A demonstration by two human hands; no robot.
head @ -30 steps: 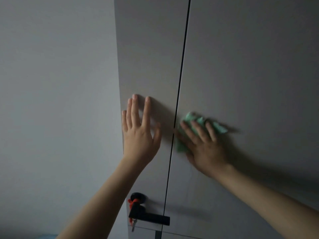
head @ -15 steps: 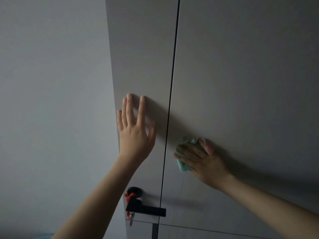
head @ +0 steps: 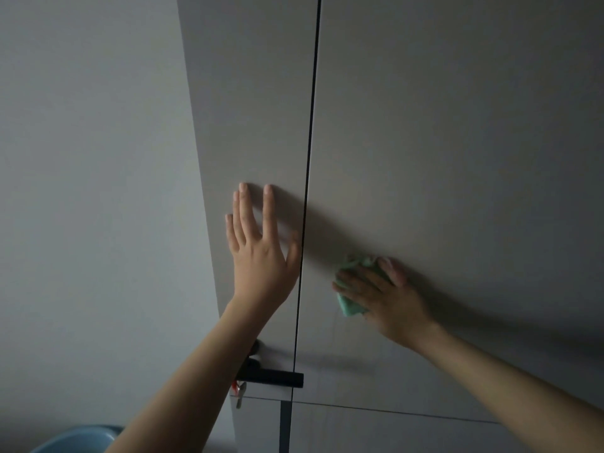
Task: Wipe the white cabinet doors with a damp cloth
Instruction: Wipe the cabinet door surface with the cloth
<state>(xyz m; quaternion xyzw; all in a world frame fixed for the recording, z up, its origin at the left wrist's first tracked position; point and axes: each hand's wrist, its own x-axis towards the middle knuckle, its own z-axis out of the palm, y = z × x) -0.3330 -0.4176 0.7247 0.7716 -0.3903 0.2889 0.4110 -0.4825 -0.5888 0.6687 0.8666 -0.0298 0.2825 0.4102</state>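
Pressing flat on left door (head: 255, 125): left hand (head: 261, 256), fingers straight and spread, just left of door gap (head: 307, 191). Right hand (head: 385, 295) right of gap, on right door (head: 457, 142), fingers loosely bent over green cloth (head: 349, 305), pinning it against panel. Black handle (head: 271, 377) below left hand.

A plain grey wall (head: 91, 191) fills the left side. The room is dim, and soft shadows lie across the flat surfaces. Low down, near the middle, a black handle (head: 271, 378) sticks out sideways, and a small key (head: 239, 396) with a bit of red hangs under it. A blue tub (head: 76, 439) peeks in at the bottom left corner.
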